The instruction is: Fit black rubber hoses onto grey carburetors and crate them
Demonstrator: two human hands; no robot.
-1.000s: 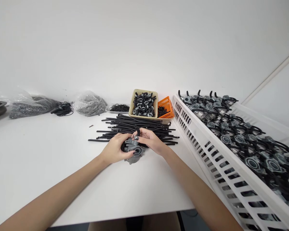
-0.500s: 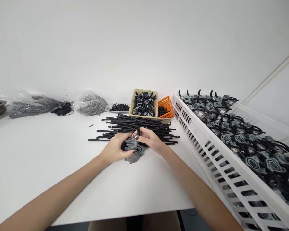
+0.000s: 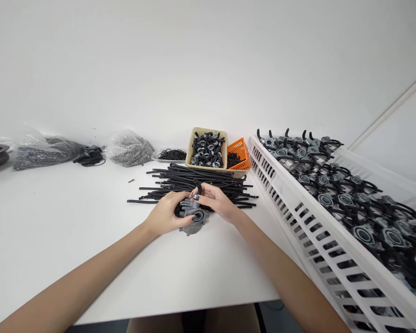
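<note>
My left hand [image 3: 167, 215] is wrapped round a grey metal part [image 3: 193, 221] with a round black opening, held just above the white table [image 3: 72, 231]. My right hand [image 3: 217, 200] pinches a short black rubber hose [image 3: 198, 188] at the top of that part. Both hands sit right in front of a pile of black hoses [image 3: 194, 185].
A beige bin [image 3: 208, 149] of grey and black fittings and an orange basket [image 3: 239, 154] stand behind the hoses. A white slotted crate [image 3: 319, 231] of assembled parts fills the right. Plastic bags [image 3: 48, 152] of small parts and black rings [image 3: 171, 154] lie at the back left.
</note>
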